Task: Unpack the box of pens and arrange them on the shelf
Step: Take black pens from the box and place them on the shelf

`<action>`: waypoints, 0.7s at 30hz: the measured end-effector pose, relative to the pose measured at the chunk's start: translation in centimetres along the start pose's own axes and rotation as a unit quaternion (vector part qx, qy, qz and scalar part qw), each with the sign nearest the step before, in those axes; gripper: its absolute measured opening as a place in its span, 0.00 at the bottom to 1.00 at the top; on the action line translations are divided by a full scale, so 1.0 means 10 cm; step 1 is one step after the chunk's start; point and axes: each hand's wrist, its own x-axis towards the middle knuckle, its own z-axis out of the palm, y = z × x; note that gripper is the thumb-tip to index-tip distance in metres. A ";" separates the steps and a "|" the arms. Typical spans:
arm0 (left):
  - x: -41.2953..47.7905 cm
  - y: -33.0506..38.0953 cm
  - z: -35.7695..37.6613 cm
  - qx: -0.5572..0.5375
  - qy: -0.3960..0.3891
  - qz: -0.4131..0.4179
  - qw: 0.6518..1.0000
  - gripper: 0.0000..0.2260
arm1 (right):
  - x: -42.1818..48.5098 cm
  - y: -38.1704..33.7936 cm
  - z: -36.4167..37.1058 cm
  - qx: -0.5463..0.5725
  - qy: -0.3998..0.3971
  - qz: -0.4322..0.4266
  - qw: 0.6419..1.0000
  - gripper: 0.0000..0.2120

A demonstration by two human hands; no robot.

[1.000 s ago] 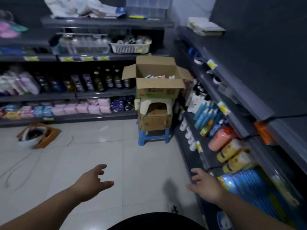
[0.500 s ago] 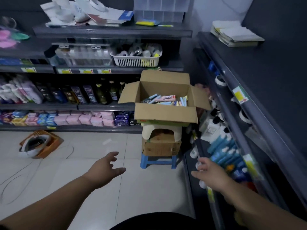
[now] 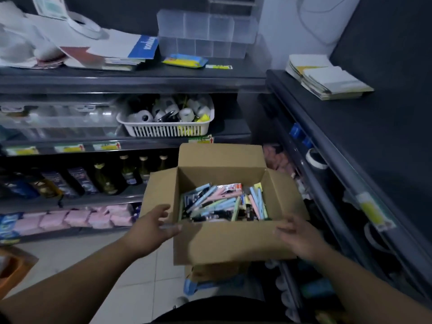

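An open cardboard box (image 3: 231,242) stands in front of me on a stool, its four flaps spread out. Inside lie several pastel pens (image 3: 222,203) in blue, pink and green, piled loosely. My left hand (image 3: 149,230) reaches to the box's near left corner with spread fingers, at or touching the edge. My right hand (image 3: 299,237) is at the near right corner, fingers relaxed against the front flap. Neither hand holds anything.
Dark shelves run along the back (image 3: 131,77) and the right wall (image 3: 327,146). A white basket (image 3: 168,129) of tape rolls sits just behind the box. A clear organiser (image 3: 205,33) and stacked papers (image 3: 327,77) lie on the top shelves. A blue stool (image 3: 198,285) is under the box.
I have moved close to the box, which now fills the middle of the view. Both hands have reached forward from mid-air to its near corners.
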 end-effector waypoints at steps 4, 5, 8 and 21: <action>0.74 0.16 -0.13 0.047 -0.043 0.032 0.997 0.35 | 0.47 -0.38 0.11 0.004 0.021 0.019 1.000 0.25; 0.86 0.19 -0.11 0.063 -0.049 0.039 0.996 0.35 | 0.55 -0.43 0.13 0.007 0.020 0.019 1.000 0.23; 1.18 0.22 0.03 0.091 -0.070 0.052 0.992 0.34 | 0.83 -0.47 0.20 0.009 0.013 0.027 1.000 0.17; 1.61 0.20 0.73 0.168 -0.100 0.036 0.980 0.35 | 1.58 -0.26 0.32 -0.021 -0.084 0.052 0.995 0.31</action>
